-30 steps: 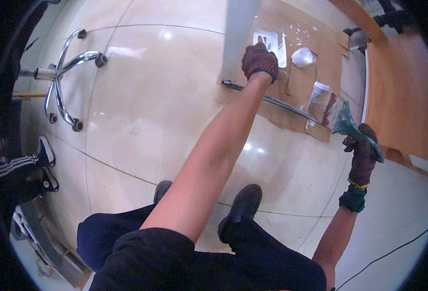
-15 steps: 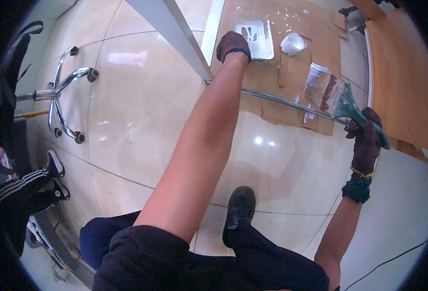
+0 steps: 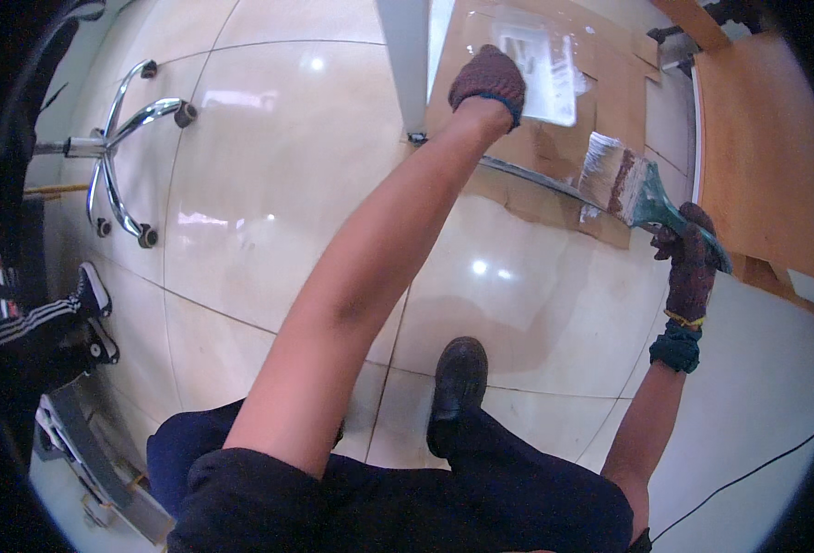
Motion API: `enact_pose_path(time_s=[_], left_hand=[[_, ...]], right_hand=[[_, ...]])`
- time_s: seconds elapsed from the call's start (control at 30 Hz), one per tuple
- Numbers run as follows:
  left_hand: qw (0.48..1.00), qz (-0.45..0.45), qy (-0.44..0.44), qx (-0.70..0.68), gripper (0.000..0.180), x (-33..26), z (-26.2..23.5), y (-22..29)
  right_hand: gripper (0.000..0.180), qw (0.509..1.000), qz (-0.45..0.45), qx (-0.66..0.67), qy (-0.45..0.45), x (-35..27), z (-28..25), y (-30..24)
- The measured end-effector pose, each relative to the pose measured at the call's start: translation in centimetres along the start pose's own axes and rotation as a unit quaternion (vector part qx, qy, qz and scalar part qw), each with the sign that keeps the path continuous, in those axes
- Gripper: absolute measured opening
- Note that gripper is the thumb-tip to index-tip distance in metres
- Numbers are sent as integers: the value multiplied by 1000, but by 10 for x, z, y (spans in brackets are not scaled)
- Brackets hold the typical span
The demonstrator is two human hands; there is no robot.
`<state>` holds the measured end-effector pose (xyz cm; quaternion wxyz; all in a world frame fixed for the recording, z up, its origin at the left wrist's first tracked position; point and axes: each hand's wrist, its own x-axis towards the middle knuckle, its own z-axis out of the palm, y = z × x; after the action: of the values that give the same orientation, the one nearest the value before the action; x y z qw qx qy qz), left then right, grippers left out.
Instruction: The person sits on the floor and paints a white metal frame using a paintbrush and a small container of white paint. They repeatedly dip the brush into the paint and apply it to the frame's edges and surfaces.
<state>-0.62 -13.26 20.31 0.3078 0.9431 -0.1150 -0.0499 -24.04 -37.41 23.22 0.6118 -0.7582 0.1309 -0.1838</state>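
Note:
My left hand (image 3: 488,77), in a dark knitted glove, is closed at the near left edge of a white paint tray (image 3: 559,112); its fingertips are hidden. Wet white paint coats the tray, which appears above brown cardboard (image 3: 610,88). At the right, my gloved right hand (image 3: 693,253) is wrapped round the green handle of a wide paintbrush (image 3: 621,180). White paint covers its bristles, with a brownish band near the handle. The bristles point left, close to a thin metal bar (image 3: 541,177). The white cup seen earlier does not show clearly now.
A grey metal leg (image 3: 407,69) stands left of the tray. A wooden panel (image 3: 766,166) rises on the right. A chrome wheeled chair base (image 3: 103,147) is at the left, above another person's shoe (image 3: 94,290). A black cable (image 3: 739,479) runs at lower right.
My left hand and the paint tray have moved right together, over where the white cup stood. The right hand still holds the brush in nearly the same place. The view has shifted slightly.

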Motion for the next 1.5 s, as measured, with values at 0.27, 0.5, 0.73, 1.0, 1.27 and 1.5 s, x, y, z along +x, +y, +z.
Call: enact_pose_path(time_s=[0.27, 0.5, 0.73, 1.0, 1.27, 1.5], left_hand=[[916, 297, -86, 257, 20, -58, -40, -41], [920, 235, -201, 242, 25, -160, -103, -127], [948, 1, -274, 164, 28, -241, -142, -173], [972, -177, -152, 26, 22, -272, -152, -189], [994, -35, -78, 70, 30, -288, -130, -225], [956, -212, -111, -169, 30, -279, -122, -220]], right_hand=[[42, 999, 22, 0, 38, 11, -13, 32], [45, 999, 9, -30, -21, 6, -2, 8], [32, 977, -46, -111, -175, -21, 60, -29], [26, 863, -222, -301, -338, -17, 120, -41], [29, 827, -266, -339, -362, -14, 179, -56], [28, 729, -324, -511, -319, -28, 200, -54]])
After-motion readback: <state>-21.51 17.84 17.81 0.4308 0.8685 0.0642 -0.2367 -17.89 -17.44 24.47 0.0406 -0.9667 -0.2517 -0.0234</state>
